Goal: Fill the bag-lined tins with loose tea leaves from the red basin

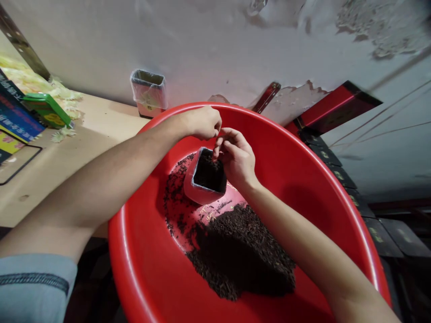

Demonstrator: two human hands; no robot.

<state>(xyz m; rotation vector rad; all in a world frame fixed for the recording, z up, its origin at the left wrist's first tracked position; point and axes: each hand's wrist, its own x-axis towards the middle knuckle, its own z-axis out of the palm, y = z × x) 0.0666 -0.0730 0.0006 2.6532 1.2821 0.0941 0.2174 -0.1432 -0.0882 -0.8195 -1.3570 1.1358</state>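
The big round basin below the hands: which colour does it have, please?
The basin is bright red; the head view shows it best.

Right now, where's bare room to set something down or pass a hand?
Bare tabletop lies between the pale scraps and the standing container. A hand might pass between right forearm and right side of the red basin. Crowded: around the pink container, with left hand, right hand and dark loose material.
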